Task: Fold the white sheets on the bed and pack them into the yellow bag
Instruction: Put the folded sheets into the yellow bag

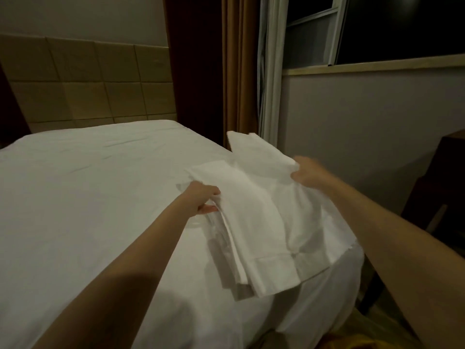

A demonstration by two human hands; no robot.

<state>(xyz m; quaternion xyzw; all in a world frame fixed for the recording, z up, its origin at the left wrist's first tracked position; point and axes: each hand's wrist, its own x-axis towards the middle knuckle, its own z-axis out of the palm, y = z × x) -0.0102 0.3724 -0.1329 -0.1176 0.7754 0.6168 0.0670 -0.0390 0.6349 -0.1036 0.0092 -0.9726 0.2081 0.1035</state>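
Gripping the folded white sheets (pixel 261 217) at the bed's (pixel 88 185) right corner, the left hand (pixel 203 200) pinches their left edge; the right hand (pixel 305 172) fingers clutch the far corner, lifted.

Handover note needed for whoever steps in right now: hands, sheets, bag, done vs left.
Left hand grips the folded white sheets' left edge; right hand grips their far right corner.
Sheets lie part-folded in layers at the bed's right corner, far end lifted.
Yellow bag: only a yellow sliver shows at the bottom edge, on the floor.
Left: finish folding, pack into bag.
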